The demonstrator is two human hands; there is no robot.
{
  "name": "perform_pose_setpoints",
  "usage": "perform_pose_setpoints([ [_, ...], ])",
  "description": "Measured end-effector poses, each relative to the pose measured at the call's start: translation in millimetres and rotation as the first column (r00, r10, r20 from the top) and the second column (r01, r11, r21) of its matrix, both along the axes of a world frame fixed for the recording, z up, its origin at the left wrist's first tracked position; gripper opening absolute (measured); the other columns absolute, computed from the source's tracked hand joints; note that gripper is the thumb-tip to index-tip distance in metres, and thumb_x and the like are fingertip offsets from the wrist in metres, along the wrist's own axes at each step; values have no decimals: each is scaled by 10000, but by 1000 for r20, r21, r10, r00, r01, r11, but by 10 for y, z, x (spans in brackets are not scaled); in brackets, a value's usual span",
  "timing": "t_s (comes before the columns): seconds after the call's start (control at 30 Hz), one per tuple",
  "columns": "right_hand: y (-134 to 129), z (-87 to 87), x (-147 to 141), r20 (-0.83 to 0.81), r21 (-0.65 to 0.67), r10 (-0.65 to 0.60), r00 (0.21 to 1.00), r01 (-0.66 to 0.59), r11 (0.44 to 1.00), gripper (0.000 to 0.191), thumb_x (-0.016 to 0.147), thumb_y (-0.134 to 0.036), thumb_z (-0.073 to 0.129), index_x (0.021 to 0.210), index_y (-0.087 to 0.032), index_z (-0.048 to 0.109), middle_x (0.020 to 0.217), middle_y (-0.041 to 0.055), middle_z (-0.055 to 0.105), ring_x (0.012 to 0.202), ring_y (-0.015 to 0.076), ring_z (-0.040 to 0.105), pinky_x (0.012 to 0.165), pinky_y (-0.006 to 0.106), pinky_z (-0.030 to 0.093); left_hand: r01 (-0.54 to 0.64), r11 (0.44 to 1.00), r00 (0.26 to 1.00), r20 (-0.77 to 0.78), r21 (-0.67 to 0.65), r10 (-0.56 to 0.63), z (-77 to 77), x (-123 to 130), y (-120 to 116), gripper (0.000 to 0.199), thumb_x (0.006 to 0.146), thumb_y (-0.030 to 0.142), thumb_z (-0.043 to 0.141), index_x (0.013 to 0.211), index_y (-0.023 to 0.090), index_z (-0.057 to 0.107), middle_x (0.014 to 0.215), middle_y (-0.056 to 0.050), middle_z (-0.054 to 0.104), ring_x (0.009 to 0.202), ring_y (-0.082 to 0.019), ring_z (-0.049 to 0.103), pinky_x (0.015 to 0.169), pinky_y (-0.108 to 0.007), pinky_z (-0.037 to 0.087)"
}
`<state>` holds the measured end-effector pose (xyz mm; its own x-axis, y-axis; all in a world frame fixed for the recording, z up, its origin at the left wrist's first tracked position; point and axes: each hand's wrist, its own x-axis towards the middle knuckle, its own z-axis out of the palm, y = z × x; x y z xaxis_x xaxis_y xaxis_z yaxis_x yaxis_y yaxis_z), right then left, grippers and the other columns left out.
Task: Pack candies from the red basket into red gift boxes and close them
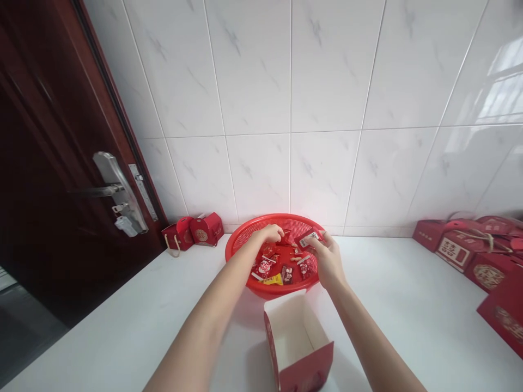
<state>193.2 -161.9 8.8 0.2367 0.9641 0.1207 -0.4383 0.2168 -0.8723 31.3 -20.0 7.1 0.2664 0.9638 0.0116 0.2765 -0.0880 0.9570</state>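
A red mesh basket (239,237) stands against the tiled wall, with wrapped sweets, a yellow packet (273,280) and white-sticked lollipops inside. My left hand (272,233) reaches over its back part, fingers closed at a small red wrapped piece (286,238). Over the basket's right side, my right hand (324,251) pinches a dark red packet (309,238) with white lettering. In front of the basket sits an open red box (304,370) with a white inside (289,332); nothing shows in it.
Two small red boxes (207,228) stand by the wall at the left, near a dark door (53,136) with a metal handle. Several red gift boxes (453,250) are grouped at the right on the white table (379,283).
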Motion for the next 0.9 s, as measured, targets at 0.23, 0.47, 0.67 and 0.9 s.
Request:
perform_pose_setpoints([
  [0.23, 37, -21, 8, -5, -6, 1, 1000, -1, 1000, 256, 622, -295, 813, 766, -217, 618, 741, -4, 713, 658, 183, 670, 581, 310, 580, -13, 999, 1000, 9, -46, 14, -480, -239, -582, 294, 987, 377, 632, 1212, 191, 665, 1279, -70, 643, 1095, -272, 652, 912, -412, 580],
  [0.47, 27, -10, 9, -3, -19, -2, 1000, 2, 1000, 248, 627, -297, 802, 775, -221, 619, 748, 1, 721, 715, 207, 705, 650, 327, 597, -59, 998, 995, 76, -19, 60, -354, -144, -496, 302, 989, 373, 630, 1230, 192, 655, 1293, -79, 636, 1102, -266, 650, 918, -420, 578],
  [0.67, 12, 24, -3, -10, -13, -11, 1000, 11, 1000, 236, 618, -288, 786, 750, -228, 599, 754, 1, 720, 724, 214, 707, 659, 339, 602, -123, 992, 983, 133, -4, 123, 2, 72, -93, 317, 983, 363, 641, 1233, 168, 636, 1246, -99, 648, 1052, -237, 661, 885, -427, 583],
  [0.9, 48, -10, 18, -26, -3, -4, 1000, 3, 1000, 244, 621, -289, 794, 730, -228, 583, 733, -6, 714, 693, 207, 700, 637, 343, 597, -61, 998, 960, 274, 5, 58, 136, 132, -95, 327, 654, 343, 888, 858, 182, 690, 934, -74, 727, 791, -199, 663, 753, -340, 540],
])
